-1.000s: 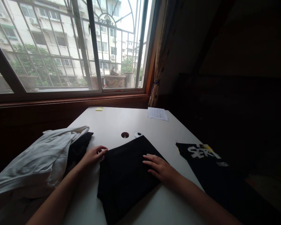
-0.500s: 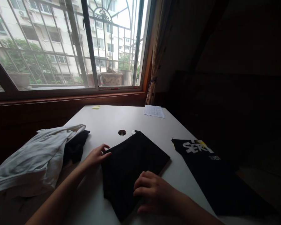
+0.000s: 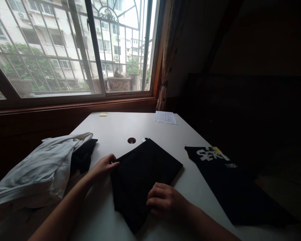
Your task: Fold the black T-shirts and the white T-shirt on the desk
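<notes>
A folded black garment (image 3: 142, 174) lies slantwise on the white table (image 3: 115, 125); its exact kind does not show. At its upper left edge, my left hand (image 3: 105, 166) pinches the cloth between thumb and fingers. My right hand (image 3: 165, 201) has its fingers curled together on the lower right edge, closed on the fabric there. The garment's far corner points away from me, next to a small white object (image 3: 143, 139) that it partly covers.
To the left, a white garment (image 3: 47, 164) is heaped over a dark cloth (image 3: 82, 155). A black garment with white lettering (image 3: 230, 190) lies along the right edge. Papers (image 3: 165, 117), a yellow note (image 3: 103, 114) and a cable hole (image 3: 131, 140) are farther back, below a barred window.
My left fingers have closed on the garment's edge. My right hand has gone from loosely spread to curled on the lower right edge, and the near tip of the cloth has shifted slightly.
</notes>
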